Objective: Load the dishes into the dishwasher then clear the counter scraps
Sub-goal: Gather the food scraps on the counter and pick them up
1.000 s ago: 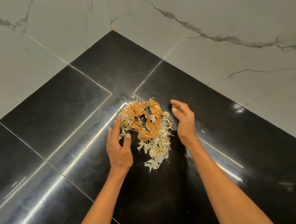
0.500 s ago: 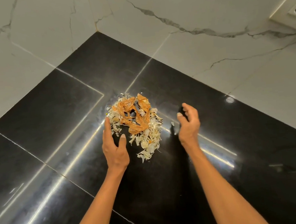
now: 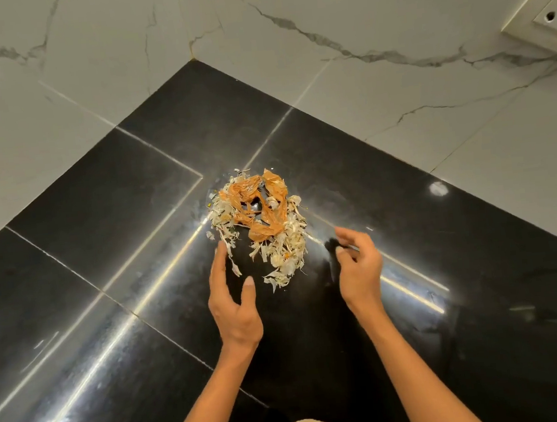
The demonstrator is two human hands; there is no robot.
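Black glossy tabletop (image 3: 108, 235), scraps (image 3: 263, 228) heaped nr wall corner. Left hand (image 3: 233, 305) & right hand (image 3: 360, 264) flanking heap, fingers apart, relaxed, gripping nothing; prob. cupped to scoop from both sides.

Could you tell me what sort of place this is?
Probably a home kitchen corner: a glossy black counter, marbled wall tiles, a wall socket and a pile of vegetable scraps.

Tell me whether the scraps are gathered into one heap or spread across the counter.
Gathered: the scraps lie in one heap on the black counter, with a few stray flakes close around it.
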